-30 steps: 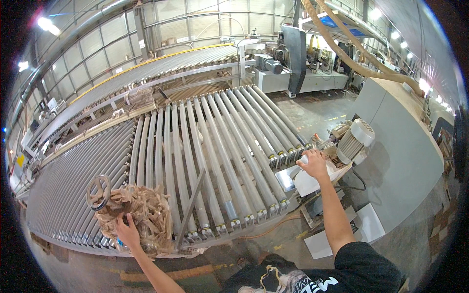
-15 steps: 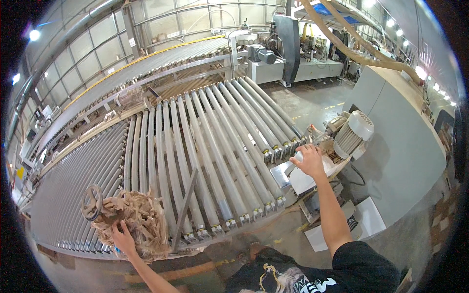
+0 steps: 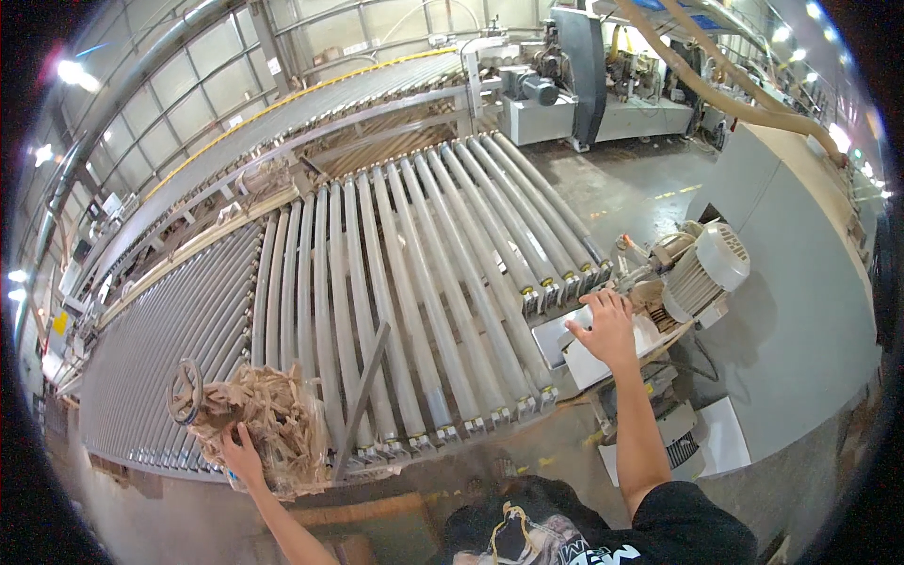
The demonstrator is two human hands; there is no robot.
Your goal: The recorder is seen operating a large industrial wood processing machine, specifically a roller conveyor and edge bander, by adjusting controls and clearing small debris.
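Observation:
My left hand rests on the near side of a bundle of crumpled brown strips wrapped in clear film, its visible fingers apart. A metal handwheel sticks out at the bundle's left end. On the right, my right hand is open with fingers spread, over a white flat-topped housing at the end of the roller conveyor. Whether its palm touches the housing I cannot tell. Just beyond that hand sits a grey ribbed electric motor.
A dark narrow bar lies slanted across the rollers, right of the bundle. A large grey cabinet stands at the right. Farther back are a machine with a dark upright panel and a second long roller bed.
The whole view has shifted slightly, so the scene sits a little farther right. My right hand's fingers have spread more over the white housing; my left hand stays on the bundle.

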